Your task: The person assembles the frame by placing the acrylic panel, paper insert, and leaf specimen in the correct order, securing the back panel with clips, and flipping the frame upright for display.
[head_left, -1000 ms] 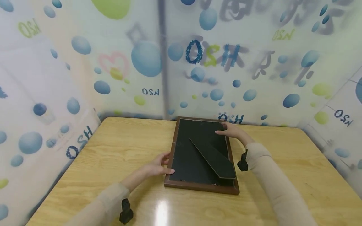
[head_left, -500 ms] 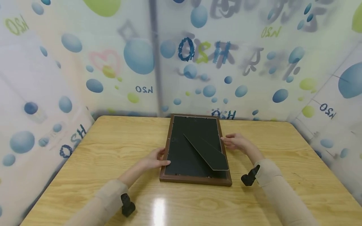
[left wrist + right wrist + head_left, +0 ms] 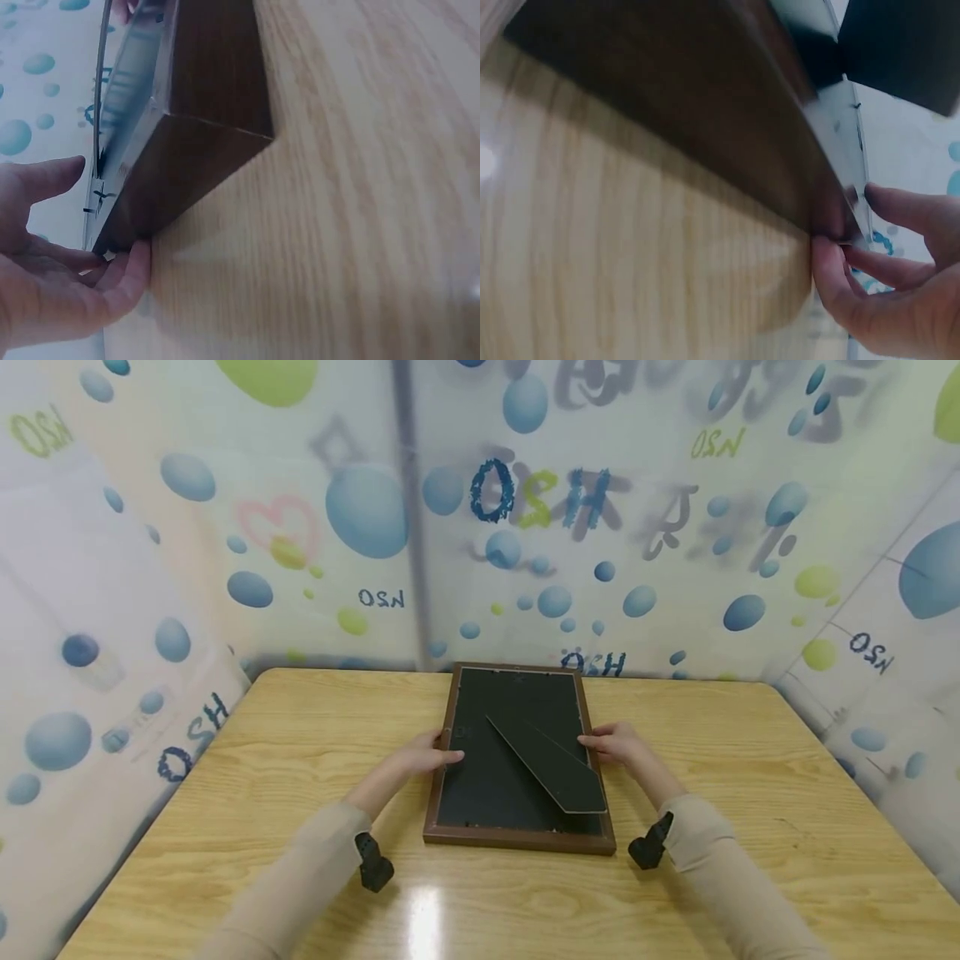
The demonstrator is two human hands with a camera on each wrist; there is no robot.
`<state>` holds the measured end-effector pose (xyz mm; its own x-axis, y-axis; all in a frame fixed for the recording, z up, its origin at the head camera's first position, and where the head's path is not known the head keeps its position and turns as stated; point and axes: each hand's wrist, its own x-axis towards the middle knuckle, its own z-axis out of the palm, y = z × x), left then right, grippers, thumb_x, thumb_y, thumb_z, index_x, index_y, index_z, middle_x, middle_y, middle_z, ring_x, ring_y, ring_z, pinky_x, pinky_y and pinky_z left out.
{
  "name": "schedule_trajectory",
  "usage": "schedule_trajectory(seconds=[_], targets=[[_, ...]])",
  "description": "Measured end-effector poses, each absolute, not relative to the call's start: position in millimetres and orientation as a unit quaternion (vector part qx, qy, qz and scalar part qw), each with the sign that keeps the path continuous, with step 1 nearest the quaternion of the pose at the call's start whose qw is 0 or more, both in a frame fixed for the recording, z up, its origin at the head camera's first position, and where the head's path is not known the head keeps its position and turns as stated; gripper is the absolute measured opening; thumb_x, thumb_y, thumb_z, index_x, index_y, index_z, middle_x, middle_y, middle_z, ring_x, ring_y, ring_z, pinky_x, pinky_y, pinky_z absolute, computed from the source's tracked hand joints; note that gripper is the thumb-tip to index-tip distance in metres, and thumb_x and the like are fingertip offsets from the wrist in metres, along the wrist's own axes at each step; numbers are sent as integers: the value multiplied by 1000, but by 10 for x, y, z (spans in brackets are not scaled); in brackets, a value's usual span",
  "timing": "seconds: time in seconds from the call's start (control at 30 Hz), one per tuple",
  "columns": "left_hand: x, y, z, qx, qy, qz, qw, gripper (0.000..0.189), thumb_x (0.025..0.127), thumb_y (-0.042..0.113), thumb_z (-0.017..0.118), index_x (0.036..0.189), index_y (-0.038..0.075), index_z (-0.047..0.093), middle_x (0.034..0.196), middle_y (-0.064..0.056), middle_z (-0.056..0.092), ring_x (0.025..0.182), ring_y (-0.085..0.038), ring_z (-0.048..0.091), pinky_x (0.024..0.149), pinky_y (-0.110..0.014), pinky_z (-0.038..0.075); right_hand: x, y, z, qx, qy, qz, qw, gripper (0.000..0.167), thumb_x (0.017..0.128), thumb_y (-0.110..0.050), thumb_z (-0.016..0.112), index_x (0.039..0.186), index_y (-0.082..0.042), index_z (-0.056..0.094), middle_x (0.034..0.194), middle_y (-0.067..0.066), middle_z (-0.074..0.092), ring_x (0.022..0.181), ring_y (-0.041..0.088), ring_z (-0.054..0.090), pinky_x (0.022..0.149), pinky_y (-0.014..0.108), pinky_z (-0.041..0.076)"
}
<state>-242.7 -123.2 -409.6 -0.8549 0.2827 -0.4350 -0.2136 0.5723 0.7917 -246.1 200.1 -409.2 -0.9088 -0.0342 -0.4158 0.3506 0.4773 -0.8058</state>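
Observation:
A brown wooden picture frame [image 3: 517,838] lies face down on the table, its black back panel [image 3: 480,793] upward. From that panel a black easel leg [image 3: 564,772] stands partly raised, slanting toward the lower right. My left hand [image 3: 424,755] holds the frame's left side, thumb over the top edge and fingers curled against the outer side, as the left wrist view shows. My right hand [image 3: 617,745] holds the opposite side, its thumb above the edge; in the right wrist view the fingertips [image 3: 826,259] press low on the frame's side.
The light wooden table [image 3: 315,727] extends around the frame on both sides and in front. Behind it hangs a wall covering [image 3: 660,510] printed with blue and green bubbles and letters. A dark wrist camera [image 3: 373,862] is strapped to each sleeve.
My right hand has come down from the frame's far right corner to the middle of its right side. My left hand has slid farther up the left side. The easel leg stays raised.

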Motion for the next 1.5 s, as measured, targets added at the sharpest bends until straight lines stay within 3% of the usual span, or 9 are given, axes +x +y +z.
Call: schedule_trajectory(seconds=[0.2,0.5,0.63,0.77,0.93,1.07,1.2,1.37,1.5], targets=[[-2472,-1191,-4074,-31,798,529,288,73,93,27,50,146,1,6,151,-23,11,137,-39,18,109,-51,26,-2484,1904,-4089,142,835,-499,181,60,91,-18,53,135,14,28,140,31,29,126,40,38,105,44,35],[-2458,-1208,-4084,-53,749,591,297,68,95,19,47,145,0,5,150,-25,6,138,-42,10,113,-50,17,-2457,1896,-4060,185,782,-557,210,62,92,-21,52,140,8,24,147,26,21,133,40,27,113,47,19],[-2450,-1206,-4103,-59,739,605,291,65,95,19,46,145,1,9,151,-23,8,138,-40,10,113,-49,16,-2442,1917,-4050,192,773,-566,212,60,93,-21,51,139,9,26,147,26,22,133,38,27,113,47,20],[-2443,-1214,-4126,-59,717,635,280,57,97,16,44,145,6,14,149,-21,18,137,-37,17,113,-50,20,-2416,1939,-4012,190,757,-588,212,60,93,-19,51,139,9,26,148,25,20,134,37,24,113,43,22],[-2462,-1263,-4131,-53,697,670,250,53,95,-1,39,143,7,19,144,-23,28,120,-30,43,98,-39,38,-2398,1995,-3953,146,748,-610,216,60,94,-14,48,142,5,17,148,26,19,136,36,25,111,43,27],[-2489,-1300,-4091,-41,697,676,234,58,91,-6,43,143,4,20,144,-25,28,99,-16,53,81,-25,47,-2504,2171,-4067,91,729,-648,200,62,88,-14,59,140,3,29,130,22,50,109,21,59,100,40,42],[-2509,-1326,-4030,-22,708,674,209,59,90,-3,49,142,3,22,144,-25,29,92,-11,55,74,-20,48,-2543,2248,-4037,69,702,-684,184,64,84,-13,65,138,2,34,98,6,70,79,5,65,92,36,49],[-2507,-1348,-3967,-11,725,665,181,59,90,1,52,142,6,25,144,-22,33,111,-23,53,89,-29,47,-2422,2113,-3715,91,702,-684,174,63,90,-7,56,142,3,22,77,-14,64,72,-3,61,81,23,52],[-2512,-1374,-3903,0,733,658,173,61,91,5,53,144,8,23,145,-20,31,126,-33,42,102,-44,39,-2398,2064,-3560,108,683,-703,166,60,90,-3,53,142,-1,22,71,-16,63,70,-4,61,69,15,51]])
